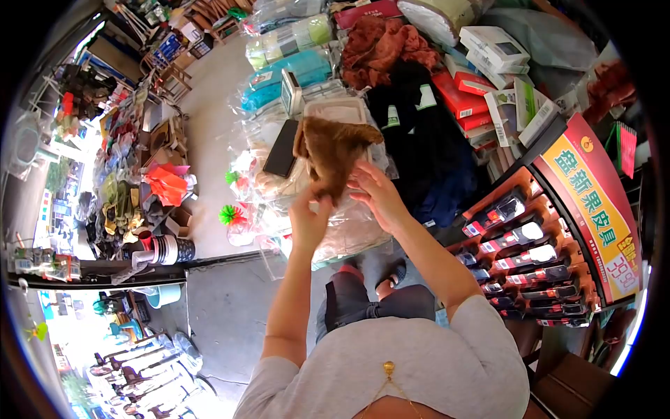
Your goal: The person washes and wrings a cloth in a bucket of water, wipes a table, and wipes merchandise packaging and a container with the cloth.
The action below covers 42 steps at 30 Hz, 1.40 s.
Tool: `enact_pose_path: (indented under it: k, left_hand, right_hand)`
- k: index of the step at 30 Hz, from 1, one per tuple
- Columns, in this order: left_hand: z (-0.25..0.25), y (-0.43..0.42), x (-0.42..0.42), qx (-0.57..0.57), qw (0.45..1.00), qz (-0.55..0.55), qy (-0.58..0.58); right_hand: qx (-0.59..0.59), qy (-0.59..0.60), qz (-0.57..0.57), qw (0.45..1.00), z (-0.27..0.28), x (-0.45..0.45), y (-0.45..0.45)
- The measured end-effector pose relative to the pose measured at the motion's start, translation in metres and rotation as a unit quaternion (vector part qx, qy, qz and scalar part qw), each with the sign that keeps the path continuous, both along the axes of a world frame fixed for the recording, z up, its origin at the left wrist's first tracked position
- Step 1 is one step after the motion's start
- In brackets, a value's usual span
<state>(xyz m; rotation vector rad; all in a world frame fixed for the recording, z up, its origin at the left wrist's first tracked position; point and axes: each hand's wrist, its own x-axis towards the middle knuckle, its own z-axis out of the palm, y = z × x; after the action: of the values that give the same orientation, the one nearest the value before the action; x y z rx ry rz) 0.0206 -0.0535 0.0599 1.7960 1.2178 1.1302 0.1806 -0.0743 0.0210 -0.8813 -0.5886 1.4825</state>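
A brown, furry, soft piece (335, 148) hangs over the goods on the stall; its exact kind I cannot make out. My left hand (312, 215) pinches its lower end. Close to its right side is my right hand (380, 197), with fingers stretched out and apart at the fur; whether they touch it is unclear. Just left of the fur lies a dark phone-like slab (282, 148), and a small device with a display (291, 93) stands behind it. A pale plastic tray (338, 108) is partly hidden by the fur.
Clear-wrapped packs (289, 77) are piled beneath and beyond my hands. Dark clothing (426, 140) and a rust-red cloth (384, 52) lie to the right, with red boxes (462, 94) behind. A belt display rack (527, 251) stands at my right. Mixed goods line the aisle (209, 112).
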Motion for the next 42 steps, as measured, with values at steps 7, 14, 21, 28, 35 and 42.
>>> enact_pose_path:
  k: [7,14,21,28,35,42]
  left_hand:
    - [0.033,-0.073,0.026,-0.122,0.853,-0.506,0.036]
    - [-0.061,-0.012,-0.033,-0.409,0.741,-0.533,0.0]
    - [-0.102,-0.025,-0.021,-0.417,0.666,-0.601,0.144]
    - [-0.153,-0.092,-0.013,-0.468,0.629,-0.582,0.216]
    - [-0.22,-0.154,-0.009,-0.516,0.627,-0.468,0.348]
    - [-0.276,-0.202,0.0,-0.511,0.658,-0.332,0.442]
  right_hand:
    - [-0.027,0.221,0.053,0.973,0.022,0.028,-0.073]
    - [-0.077,0.151,-0.32,0.932,-0.036,0.017,-0.206]
    - [-0.346,-0.132,-0.651,0.662,-0.13,-0.063,-0.354]
    - [-0.602,-0.463,-0.464,0.456,-0.205,-0.047,-0.455]
    - [-0.625,-0.546,-0.295,0.473,-0.385,-0.025,-0.53]
    - [-0.637,-0.514,-0.256,0.514,-0.486,0.002,-0.552]
